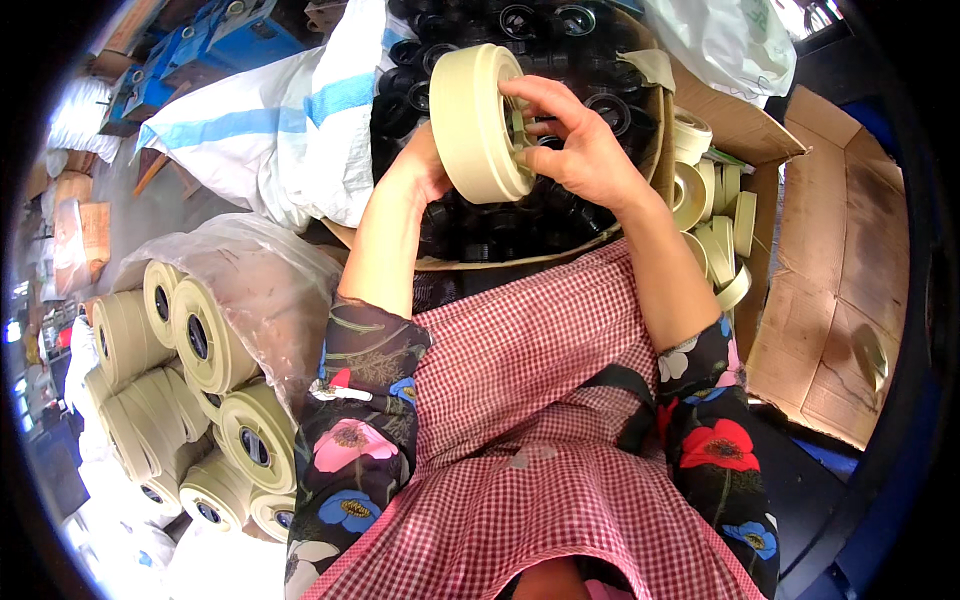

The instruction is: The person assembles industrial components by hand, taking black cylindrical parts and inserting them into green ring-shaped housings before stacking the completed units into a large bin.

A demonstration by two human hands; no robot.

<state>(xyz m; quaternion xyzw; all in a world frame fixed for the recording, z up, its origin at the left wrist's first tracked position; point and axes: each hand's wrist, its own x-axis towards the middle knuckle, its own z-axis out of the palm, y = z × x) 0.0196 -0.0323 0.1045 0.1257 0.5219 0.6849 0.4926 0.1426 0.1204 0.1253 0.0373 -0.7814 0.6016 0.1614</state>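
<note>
A cream, drum-shaped plastic piece (468, 130) is held up over a box, tilted with one face turned to the right. My left hand (428, 165) grips it from the left and behind, its fingers mostly hidden by the piece. At the right-hand face, the fingers and thumb of my right hand (585, 150) are bent around the rim and reach into the recess. Something small and greenish shows between those fingertips, too unclear to name. Below lie many round black plastic parts (490, 225) in the box.
Stacked cream drums (255, 440) with dark centres sit at left, beside a clear plastic bag (260, 285). Loose cream rings (715, 245) fill a carton at right. White woven sacks (250, 130), a cardboard sheet (830, 290) and blue crates (215, 45) stand around.
</note>
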